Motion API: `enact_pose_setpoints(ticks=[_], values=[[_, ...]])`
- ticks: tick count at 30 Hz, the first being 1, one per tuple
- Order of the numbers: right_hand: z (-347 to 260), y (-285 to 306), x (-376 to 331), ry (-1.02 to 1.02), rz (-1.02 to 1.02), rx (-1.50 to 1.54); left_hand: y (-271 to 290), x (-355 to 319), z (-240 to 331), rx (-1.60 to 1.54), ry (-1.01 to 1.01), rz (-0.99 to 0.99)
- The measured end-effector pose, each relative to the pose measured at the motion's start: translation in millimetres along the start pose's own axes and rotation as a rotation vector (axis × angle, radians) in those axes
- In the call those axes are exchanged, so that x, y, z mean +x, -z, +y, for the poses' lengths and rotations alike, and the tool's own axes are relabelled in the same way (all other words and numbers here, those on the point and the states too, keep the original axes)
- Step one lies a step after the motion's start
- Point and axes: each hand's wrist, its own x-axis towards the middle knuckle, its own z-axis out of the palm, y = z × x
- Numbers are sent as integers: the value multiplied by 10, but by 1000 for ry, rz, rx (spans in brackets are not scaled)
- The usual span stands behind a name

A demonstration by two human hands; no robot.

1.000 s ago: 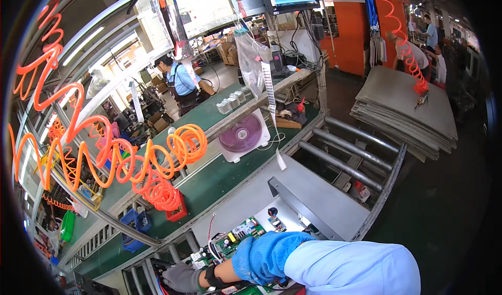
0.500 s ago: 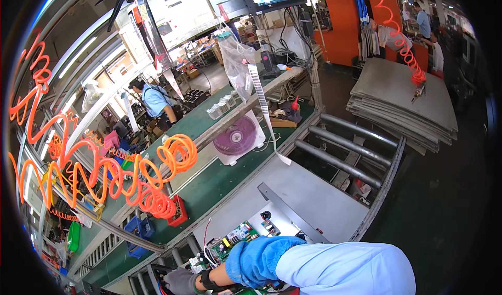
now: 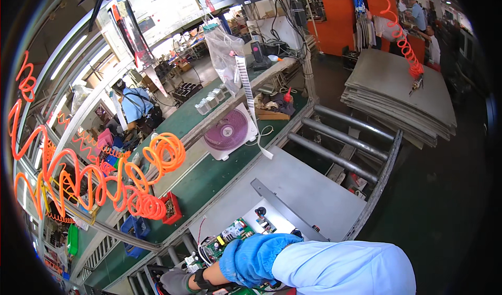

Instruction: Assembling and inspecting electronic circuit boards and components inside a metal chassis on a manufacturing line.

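Now 1 gloved hand [image 3: 177,283] nr 1 circuit board [image 3: 230,236].

The person wears a pale blue work shirt [image 3: 345,269] with a brighter blue sleeve cover [image 3: 253,258] bunched over the forearm. A black wrist strap [image 3: 201,282] sits below it, and the hand [image 3: 175,283] seems to be in a grey glove, though the rim blurs it.
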Motion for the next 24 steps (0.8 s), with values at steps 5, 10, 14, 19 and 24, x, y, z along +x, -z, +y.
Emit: enact_pose_setpoints(ticks=[5, 10, 14, 19, 24], values=[[-256, 408, 14, -314, -140, 299, 307, -34, -274, -68, 17, 93], [94, 547, -17, 205, -153, -180, 1808, -2286, 17, -46, -114, 732], [318, 880, -206, 378, -241, -211, 928, -3749, 862, 118, -54, 637], [231, 1088, 105, -178, -374, -30, 580, -5029, -9, 653, 480, 1133], [-390, 1552, 215, -165, -572, -98, 316, -6664, -330, 518, 564, 1426]])
